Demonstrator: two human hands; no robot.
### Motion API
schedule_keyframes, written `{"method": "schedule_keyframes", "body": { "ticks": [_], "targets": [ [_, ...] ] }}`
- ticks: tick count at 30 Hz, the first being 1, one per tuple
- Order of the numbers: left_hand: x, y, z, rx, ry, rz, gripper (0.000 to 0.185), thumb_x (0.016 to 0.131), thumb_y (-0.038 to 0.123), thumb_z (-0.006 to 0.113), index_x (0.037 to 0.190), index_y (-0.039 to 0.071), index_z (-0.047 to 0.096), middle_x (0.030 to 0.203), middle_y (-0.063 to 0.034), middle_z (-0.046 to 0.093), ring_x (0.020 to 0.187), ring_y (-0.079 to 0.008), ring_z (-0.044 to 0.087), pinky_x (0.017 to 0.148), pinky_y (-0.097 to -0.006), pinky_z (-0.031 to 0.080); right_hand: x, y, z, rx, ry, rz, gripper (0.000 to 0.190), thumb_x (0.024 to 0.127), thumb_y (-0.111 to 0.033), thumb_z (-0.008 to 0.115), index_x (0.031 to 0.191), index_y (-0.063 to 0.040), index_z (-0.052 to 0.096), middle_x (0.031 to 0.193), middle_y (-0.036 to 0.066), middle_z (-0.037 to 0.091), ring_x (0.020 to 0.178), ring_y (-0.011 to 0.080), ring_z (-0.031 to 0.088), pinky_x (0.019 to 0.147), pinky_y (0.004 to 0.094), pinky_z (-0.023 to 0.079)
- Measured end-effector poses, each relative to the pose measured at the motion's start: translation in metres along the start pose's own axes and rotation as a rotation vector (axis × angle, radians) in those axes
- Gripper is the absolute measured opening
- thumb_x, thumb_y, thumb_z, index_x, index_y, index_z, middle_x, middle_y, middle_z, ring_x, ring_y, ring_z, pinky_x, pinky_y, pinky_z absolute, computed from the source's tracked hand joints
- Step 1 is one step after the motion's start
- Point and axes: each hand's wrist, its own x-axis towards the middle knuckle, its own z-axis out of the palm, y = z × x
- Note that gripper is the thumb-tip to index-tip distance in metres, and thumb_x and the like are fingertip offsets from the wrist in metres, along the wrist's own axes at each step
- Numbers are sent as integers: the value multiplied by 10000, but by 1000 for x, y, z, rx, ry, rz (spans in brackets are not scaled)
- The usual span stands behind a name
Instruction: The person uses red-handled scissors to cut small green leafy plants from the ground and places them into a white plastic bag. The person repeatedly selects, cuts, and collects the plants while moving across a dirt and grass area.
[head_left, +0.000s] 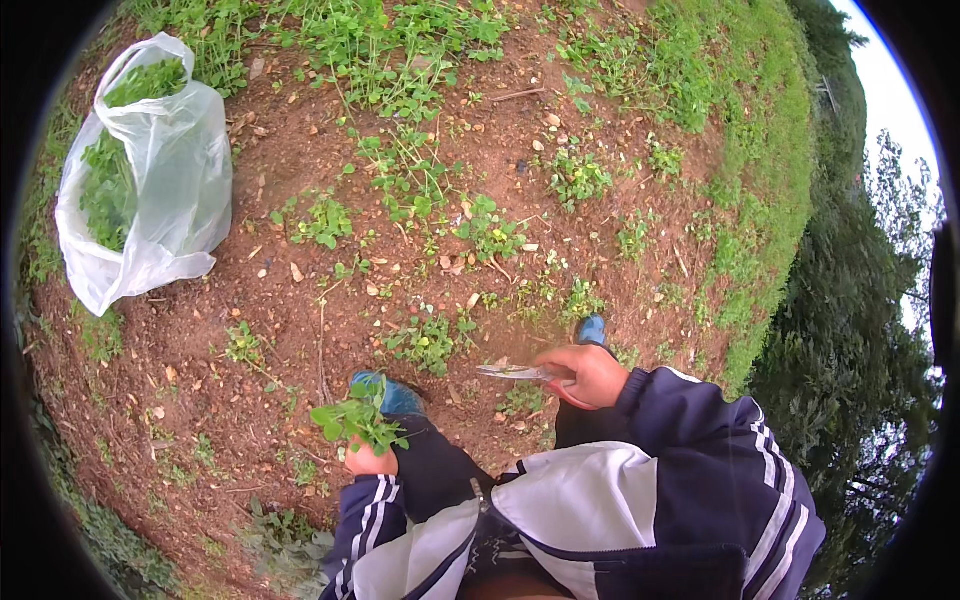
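Note:
My left hand (370, 459) grips a small bunch of leafy green stems (363, 417) at the lower left of centre. Its fingers are partly hidden by the leaves. In my right hand (589, 373) is a pair of scissors (517, 372) with reddish handles, the blades pointing left over bare soil. Whether the blades are fully closed is hard to see. Low green plants (429, 343) grow just beyond the blades. A translucent white plastic bag (184, 161) with cut greens (109, 191) inside stands at the upper left, apart from both hands.
Brown soil (300, 225) with small stones and dry leaves spreads before me. Denser green plants (397, 45) grow at the far side, with a grassy strip (765, 195) to the right. My blue shoes (397, 396) are on the ground. Dark trees (832, 337) stand at the right.

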Motion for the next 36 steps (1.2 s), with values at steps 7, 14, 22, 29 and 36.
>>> {"method": "schedule_keyframes", "body": {
  "ticks": [7,14,22,29,36],
  "targets": [
    [-45,-19,-39,102,-283,57,252,760,327,616,879,106,598,727,-148,618,649,-372,611,578,-488,479,-33,-183,-42,1,-22,55,299,768,-124,649,1059,-91,589,761,120,628,687,303,626,602,368,490],
    [-57,-14,-168,29,-376,6,325,766,356,624,1000,131,616,812,-156,655,744,-382,627,630,-478,497,-96,-270,-93,33,195,275,307,752,-56,684,1045,-43,592,744,94,620,634,168,584,610,290,476],
    [6,58,-225,42,-263,60,193,730,239,645,832,75,647,738,-180,638,712,-389,616,609,-465,490,-136,-281,-155,72,591,324,340,705,-8,690,1026,-30,578,631,-21,412,587,61,375,540,221,362],
    [80,132,-224,-214,42,142,148,816,137,623,901,17,634,773,-162,650,704,-302,632,622,-381,486,-67,-238,-224,126,557,247,343,697,-8,695,1022,-37,590,634,0,438,578,87,409,545,231,380],
    [254,216,-153,-953,315,-314,195,827,196,696,860,41,582,645,-29,557,459,-113,472,434,-277,371,137,-124,-401,145,457,-31,335,736,-24,697,1054,-49,595,720,51,548,625,106,497,603,242,442]
  ]
}}
